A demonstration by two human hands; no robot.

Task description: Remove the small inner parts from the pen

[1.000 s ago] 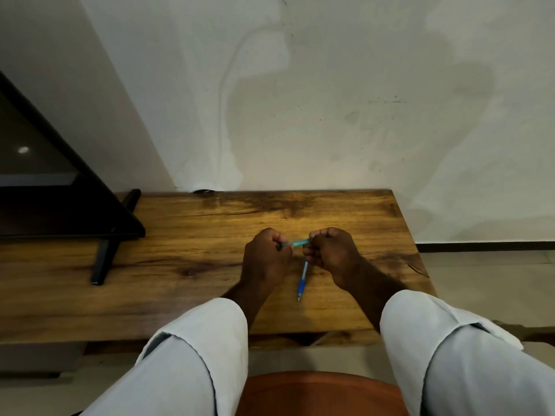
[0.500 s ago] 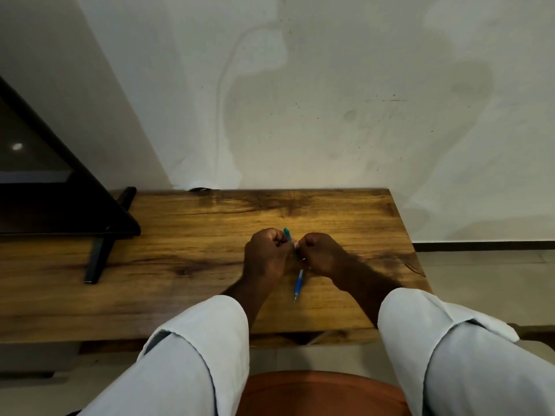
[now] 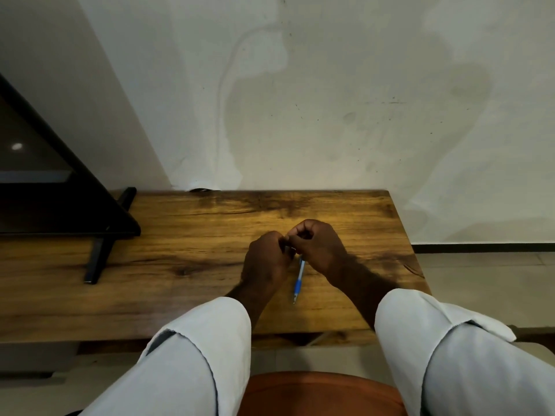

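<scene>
My left hand [image 3: 264, 259] and my right hand [image 3: 315, 244] meet, fingers curled, just above the wooden table [image 3: 180, 265]. Between their fingertips they pinch a small pen piece [image 3: 290, 250]. Only a greyish bit of it shows; the rest is hidden by the fingers. A blue pen [image 3: 298, 282] lies on the table under the hands, its tip pointing toward me. Its upper end disappears beneath my right hand. Both forearms come out of rolled pale sleeves.
A dark screen [image 3: 60, 205] stands on the table's left part on a black leg [image 3: 96, 259]. A stained white wall rises behind the table. The table's right edge [image 3: 408, 235] ends over a tiled floor. An orange seat [image 3: 315, 391] is below me.
The teal piece, held level between both hands a second ago, was tilted upright and is now almost hidden in the fingers. My right hand rose and moved onto the left. The blue pen stayed put.
</scene>
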